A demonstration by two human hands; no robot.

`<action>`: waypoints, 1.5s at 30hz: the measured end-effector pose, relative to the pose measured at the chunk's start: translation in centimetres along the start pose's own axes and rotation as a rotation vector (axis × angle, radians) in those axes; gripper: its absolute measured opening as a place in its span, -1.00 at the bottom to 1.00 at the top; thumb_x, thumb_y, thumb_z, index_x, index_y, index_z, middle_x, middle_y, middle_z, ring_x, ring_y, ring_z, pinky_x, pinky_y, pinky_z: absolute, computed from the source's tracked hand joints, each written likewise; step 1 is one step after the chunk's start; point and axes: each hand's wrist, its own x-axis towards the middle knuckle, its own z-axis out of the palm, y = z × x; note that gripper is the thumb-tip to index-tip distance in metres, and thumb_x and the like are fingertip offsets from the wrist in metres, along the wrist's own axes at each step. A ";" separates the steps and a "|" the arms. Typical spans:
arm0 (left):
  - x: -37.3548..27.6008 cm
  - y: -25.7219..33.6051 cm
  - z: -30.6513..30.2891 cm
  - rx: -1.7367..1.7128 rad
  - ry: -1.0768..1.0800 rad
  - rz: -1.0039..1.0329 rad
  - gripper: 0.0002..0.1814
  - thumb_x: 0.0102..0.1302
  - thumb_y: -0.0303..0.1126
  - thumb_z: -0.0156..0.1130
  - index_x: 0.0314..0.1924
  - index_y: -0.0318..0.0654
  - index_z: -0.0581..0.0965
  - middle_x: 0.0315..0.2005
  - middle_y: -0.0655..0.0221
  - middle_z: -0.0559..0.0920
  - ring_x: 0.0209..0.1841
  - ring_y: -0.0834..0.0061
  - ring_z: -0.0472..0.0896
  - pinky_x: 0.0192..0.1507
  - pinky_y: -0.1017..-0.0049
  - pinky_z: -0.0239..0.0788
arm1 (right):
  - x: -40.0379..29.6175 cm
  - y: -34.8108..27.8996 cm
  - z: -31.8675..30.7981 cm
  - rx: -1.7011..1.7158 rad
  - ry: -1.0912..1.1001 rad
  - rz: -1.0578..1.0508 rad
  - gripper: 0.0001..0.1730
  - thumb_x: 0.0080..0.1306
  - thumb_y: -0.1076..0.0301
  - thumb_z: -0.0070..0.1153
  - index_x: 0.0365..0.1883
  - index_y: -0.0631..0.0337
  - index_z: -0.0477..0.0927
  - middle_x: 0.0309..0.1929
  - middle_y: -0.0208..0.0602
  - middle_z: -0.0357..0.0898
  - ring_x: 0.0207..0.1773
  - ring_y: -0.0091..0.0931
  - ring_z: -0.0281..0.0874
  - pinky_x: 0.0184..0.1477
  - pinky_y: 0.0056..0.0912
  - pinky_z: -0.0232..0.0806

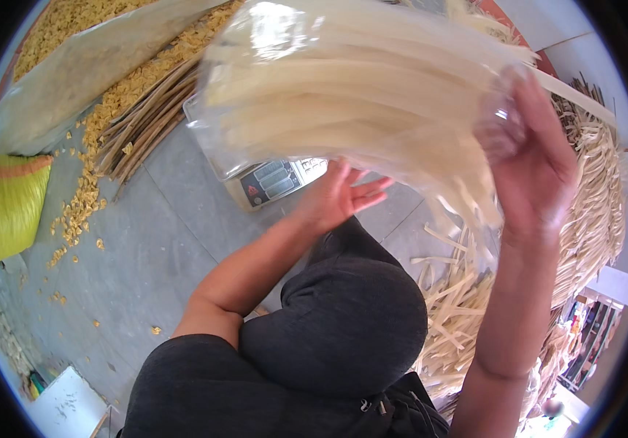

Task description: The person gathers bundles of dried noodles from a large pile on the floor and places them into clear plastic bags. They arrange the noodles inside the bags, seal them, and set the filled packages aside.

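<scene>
A clear plastic bag [346, 93] full of long, flat, pale cream strips fills the upper middle of the view, slightly blurred. My right hand [535, 148] grips its gathered right end, where several strips stick out. Below the bag's lower edge is my left hand [344, 197], fingers spread and holding nothing. Some of its fingertips meet or pass behind the plastic; I cannot tell which. Partly hidden under the bag, a digital weighing scale [273, 180] stands on the floor, its display panel and some keys showing.
Loose cream strips [456, 306] lie in a heap at my right, with more strips [593, 213] stacked behind. Thin wooden sticks [152, 120] lie at upper left beside scattered yellow chip-like pieces [81, 208]. A yellow-green woven sack [7, 202] stands at the left on the grey tiled floor [144, 263].
</scene>
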 end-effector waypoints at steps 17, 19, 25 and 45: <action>0.3 1.9 -10.0 -0.098 0.415 0.339 -0.71 0.38 -0.28 0.17 0.01 -0.20 0.39 -0.05 0.30 0.43 0.14 0.09 0.47 0.30 0.16 0.32 | 6.8 12.3 1.8 -0.472 -0.310 0.304 -0.82 0.25 0.26 0.19 -0.39 0.16 0.51 -0.46 -0.62 0.40 -0.34 -0.72 0.24 -0.20 -0.59 0.16; 0.8 1.5 -9.3 -0.144 0.404 0.327 -0.81 0.35 -0.37 0.19 -0.09 -0.21 0.44 -0.11 0.33 0.48 0.12 0.11 0.49 0.30 0.16 0.32 | 6.8 12.7 1.5 -0.559 -0.377 0.254 -0.80 0.26 0.29 0.16 -0.45 0.19 0.46 -0.49 -0.61 0.35 -0.38 -0.71 0.19 -0.26 -0.58 0.17; 2.4 0.9 -9.3 -0.323 0.365 0.353 -0.91 0.23 -0.58 0.18 -0.27 -0.25 0.48 -0.21 0.35 0.56 0.11 0.16 0.49 0.29 0.17 0.32 | 6.9 13.1 1.6 -0.555 -0.609 0.238 -0.79 0.27 0.33 0.12 -0.48 0.21 0.40 -0.49 -0.61 0.31 -0.39 -0.74 0.17 -0.31 -0.60 0.14; -8.2 -6.9 -24.4 1.391 0.548 -0.273 -0.53 0.18 -0.38 0.16 0.14 -0.18 0.50 -0.07 0.28 0.65 -0.06 0.41 0.62 0.01 0.40 0.42 | -7.1 13.4 -10.0 -0.772 0.017 0.282 -0.62 0.32 0.30 0.13 0.10 0.17 0.53 -0.10 -0.28 0.62 -0.16 -0.56 0.58 -0.11 -0.47 0.39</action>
